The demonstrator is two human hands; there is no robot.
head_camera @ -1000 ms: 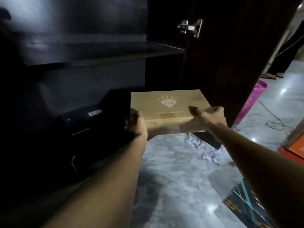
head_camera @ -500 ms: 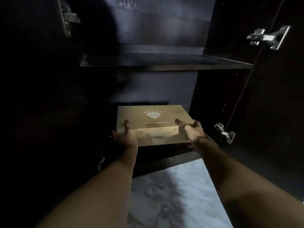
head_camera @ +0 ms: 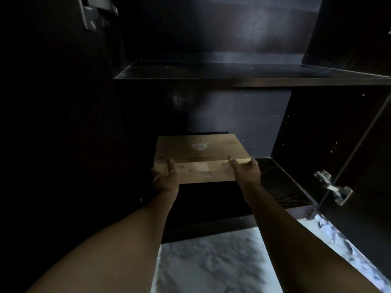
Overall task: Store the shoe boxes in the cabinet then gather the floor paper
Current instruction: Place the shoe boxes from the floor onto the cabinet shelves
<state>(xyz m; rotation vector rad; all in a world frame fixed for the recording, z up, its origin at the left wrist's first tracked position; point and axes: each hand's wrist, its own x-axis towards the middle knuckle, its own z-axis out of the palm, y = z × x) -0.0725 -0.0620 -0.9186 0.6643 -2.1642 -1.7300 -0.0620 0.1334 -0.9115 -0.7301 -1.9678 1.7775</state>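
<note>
We see a very dim picture: the inside of the cabinet (head_camera: 317,127) is nearly black, and its left side sinks into shadow with no detail at all. The brightest patch is the marble floor (head_camera: 211,267) at the bottom edge, so the light seems to come from behind us, outside the cabinet. A faint bluish sheen lies on the back panel (head_camera: 243,34) and along the shelf (head_camera: 232,70). The shoe box (head_camera: 198,149) catches a weak warm glow, its printed mark barely readable. The hinge (head_camera: 334,187) at right glints. Straight edges bow toward the borders, and fine detail looks soft and grainy.
</note>
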